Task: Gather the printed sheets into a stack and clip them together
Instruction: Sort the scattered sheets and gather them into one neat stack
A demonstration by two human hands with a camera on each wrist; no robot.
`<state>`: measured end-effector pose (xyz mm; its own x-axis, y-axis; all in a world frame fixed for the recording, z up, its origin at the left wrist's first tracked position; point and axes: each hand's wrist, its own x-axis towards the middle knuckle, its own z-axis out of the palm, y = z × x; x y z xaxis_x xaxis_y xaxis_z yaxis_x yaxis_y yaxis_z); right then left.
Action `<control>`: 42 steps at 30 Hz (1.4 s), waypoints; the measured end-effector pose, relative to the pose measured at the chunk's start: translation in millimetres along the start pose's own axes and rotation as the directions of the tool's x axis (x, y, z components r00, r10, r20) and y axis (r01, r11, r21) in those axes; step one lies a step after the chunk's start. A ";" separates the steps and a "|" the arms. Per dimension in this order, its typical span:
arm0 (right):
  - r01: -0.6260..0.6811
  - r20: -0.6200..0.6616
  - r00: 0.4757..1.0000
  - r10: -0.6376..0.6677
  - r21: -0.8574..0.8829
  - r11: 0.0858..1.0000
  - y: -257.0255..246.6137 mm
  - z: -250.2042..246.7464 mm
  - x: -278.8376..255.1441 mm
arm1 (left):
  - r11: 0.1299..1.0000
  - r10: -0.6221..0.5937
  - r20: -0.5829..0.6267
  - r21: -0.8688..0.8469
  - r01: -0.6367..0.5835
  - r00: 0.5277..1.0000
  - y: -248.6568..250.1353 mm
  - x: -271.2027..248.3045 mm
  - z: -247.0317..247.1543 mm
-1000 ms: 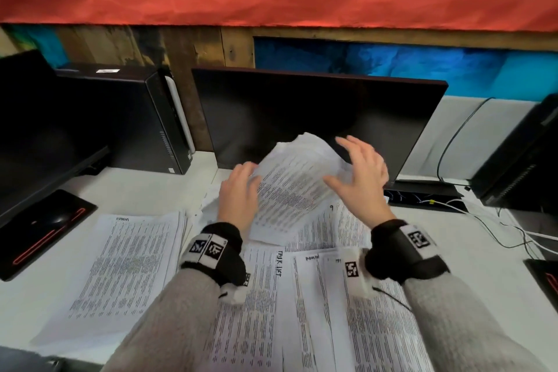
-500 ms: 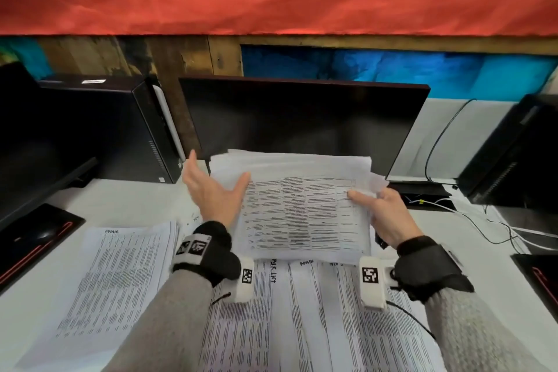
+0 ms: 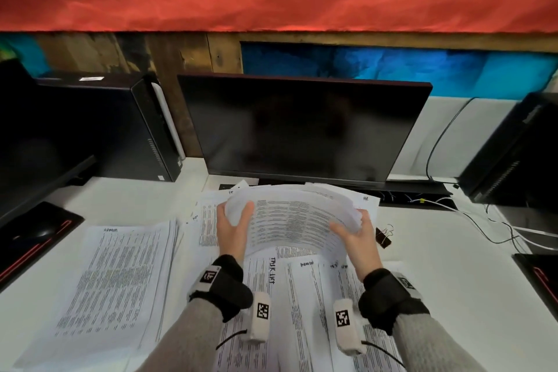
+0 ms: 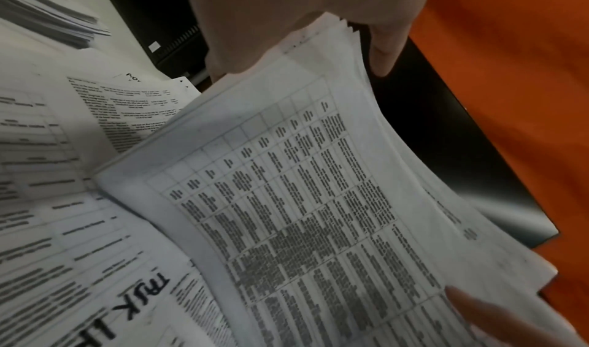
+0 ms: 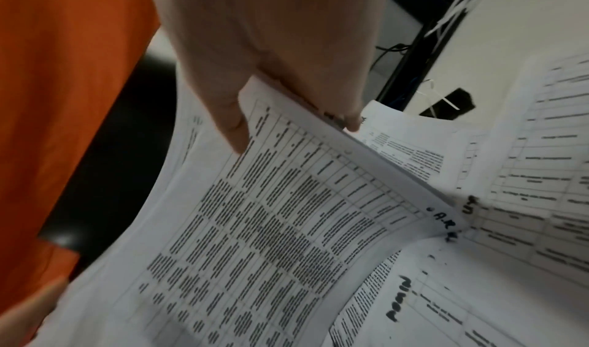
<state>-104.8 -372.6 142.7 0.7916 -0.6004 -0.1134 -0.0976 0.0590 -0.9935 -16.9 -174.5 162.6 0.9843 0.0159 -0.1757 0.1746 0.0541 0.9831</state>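
I hold a stack of printed sheets [image 3: 293, 220] between both hands, just above the desk in front of the monitor. It bows upward in the middle, and its far edges are fanned and uneven. My left hand [image 3: 234, 223] grips the left edge, thumb on top [image 4: 385, 50]. My right hand [image 3: 354, 232] grips the right edge, thumb on the printed table [image 5: 232, 131]. A black binder clip [image 3: 384, 237] lies on the desk just right of my right hand, also seen as the clip [image 5: 446, 103] past the fingers. More printed sheets [image 3: 262, 296] lie spread under the stack [image 4: 302, 201].
A separate pile headed ADMIN [image 3: 120, 275] lies at the left. A dark monitor [image 3: 302, 130] stands right behind the stack, a computer tower [image 3: 105, 124] at the back left. Cables [image 3: 498, 226] trail at the right. A black mouse pad [image 3: 33, 238] lies far left.
The loose sheets were drawn into one stack between my hands. It has come down toward the desk and now bows, with both hands closed on its side edges.
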 end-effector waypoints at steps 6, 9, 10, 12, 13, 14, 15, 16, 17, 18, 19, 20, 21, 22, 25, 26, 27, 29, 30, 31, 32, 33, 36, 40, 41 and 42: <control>0.429 0.090 0.883 -0.461 -0.553 0.714 -1.4 0.8 -6.8 | 0.986 -0.120 -0.156 -0.133 0.099 0.980 9.9 18.2 2.1; 0.573 0.233 0.770 -0.594 -0.663 0.482 -0.1 -0.4 -5.7 | 0.989 -0.110 -0.212 -0.116 0.087 0.971 16.8 23.2 6.4; 0.600 0.254 0.739 -0.624 -0.669 0.439 -0.8 0.0 -4.8 | 0.993 -0.098 -0.218 -0.088 0.081 0.971 18.3 24.2 7.7; 0.631 0.279 0.702 -0.655 -0.670 0.391 -4.6 1.8 -3.6 | 0.996 -0.080 -0.213 -0.050 0.071 0.974 18.0 26.6 9.2; 0.635 0.284 0.698 -0.658 -0.670 0.384 -6.0 2.4 -2.4 | 0.997 -0.076 -0.201 -0.046 0.068 0.977 16.6 27.6 9.4; 0.634 0.286 0.702 -0.652 -0.668 0.390 -6.7 2.3 -1.2 | 0.997 -0.073 -0.187 -0.044 0.066 0.980 15.1 28.1 9.3; 0.628 0.286 0.716 -0.636 -0.663 0.408 -6.1 1.6 0.3 | 0.997 -0.065 -0.175 -0.041 0.059 0.982 13.8 28.4 8.9; 0.619 0.286 0.733 -0.617 -0.656 0.432 -4.1 -0.1 1.8 | 0.999 -0.047 -0.171 -0.029 0.043 0.984 13.1 29.2 8.4; 0.607 0.283 0.751 -0.596 -0.651 0.456 -1.1 -2.6 3.1 | 1.000 -0.022 -0.171 -0.013 0.020 0.985 11.7 30.7 7.5; 0.589 0.277 0.770 -0.574 -0.654 0.475 1.9 -5.3 4.1 | 1.000 0.000 -0.171 0.001 0.000 0.985 10.2 32.6 6.1; 0.569 0.272 0.788 -0.553 -0.665 0.483 3.9 -7.6 4.7 | 1.000 0.018 -0.165 0.008 -0.017 0.986 8.6 34.6 4.8; 0.552 0.273 0.802 -0.531 -0.680 0.483 5.1 -9.4 5.2 | 1.000 0.029 -0.155 0.012 -0.028 0.988 8.4 35.7 3.9; 0.540 0.281 0.813 -0.511 -0.694 0.477 5.3 -10.2 5.3 | 0.999 0.040 -0.139 0.017 -0.038 0.989 7.8 36.4 3.4; 0.535 0.294 0.818 -0.494 -0.704 0.467 4.6 -10.0 4.9 | 0.998 0.053 -0.125 0.026 -0.050 0.991 7.9 36.2 3.6; 0.523 0.319 0.834 -0.450 -0.718 0.460 0.4 -7.5 3.6 | 0.987 0.119 -0.100 0.118 -0.107 0.988 9.4 34.4 5.2; 0.509 0.309 0.846 -0.436 -0.712 0.483 -1.2 -7.0 3.0 | 0.979 0.147 -0.088 0.154 -0.132 0.985 10.7 34.2 5.7; 0.496 0.291 0.855 -0.430 -0.703 0.510 -3.2 -6.4 2.5 | 0.962 0.190 -0.078 0.212 -0.170 0.979 10.9 35.2 5.5; 0.465 0.245 0.873 -0.423 -0.680 0.567 -7.2 -6.6 1.8 | 0.808 0.324 -0.035 0.530 -0.257 0.945 8.4 40.6 5.0; 0.447 0.225 0.883 -0.411 -0.669 0.594 -9.7 -6.5 1.9 | 0.649 0.372 0.007 0.713 -0.266 0.928 7.7 42.0 6.2; 0.426 0.210 0.895 -0.393 -0.659 0.619 -12.3 -5.9 2.1 | 0.476 0.407 0.070 0.835 -0.277 0.911 9.2 40.1 9.2; 0.408 0.201 0.905 -0.374 -0.654 0.637 -13.8 -5.3 3.0 | 0.328 0.422 0.162 0.890 -0.317 0.892 13.0 35.2 14.0; 0.398 0.196 0.911 -0.363 -0.652 0.646 -14.6 -4.7 3.9 | 0.188 0.411 0.291 0.900 -0.393 0.864 17.4 28.4 21.3; 0.385 0.189 0.917 -0.351 -0.646 0.659 -14.7 -2.9 9.7 | -0.106 0.237 0.638 0.767 -0.633 0.733 17.5 11.1 52.4; 0.333 0.139 0.940 -0.312 -0.576 0.746 -16.4 -7.4 12.3 | -0.168 0.196 0.692 0.722 -0.671 0.695 16.8 6.5 77.3; 0.306 0.097 0.948 -0.302 -0.526 0.793 -14.9 -11.0 10.9 | -0.168 0.206 0.696 0.718 -0.676 0.688 18.8 7.8 77.2; 0.271 0.031 0.956 -0.291 -0.463 0.844 -10.9 -15.1 10.1 | -0.159 0.230 0.693 0.719 -0.677 0.683 22.5 9.9 74.4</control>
<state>-104.8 -391.4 152.6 0.8039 -0.5669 0.1799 -0.1471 -0.4827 -0.8633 -1.4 -247.4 186.8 0.7297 -0.6691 0.1408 -0.6757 -0.7372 -0.0012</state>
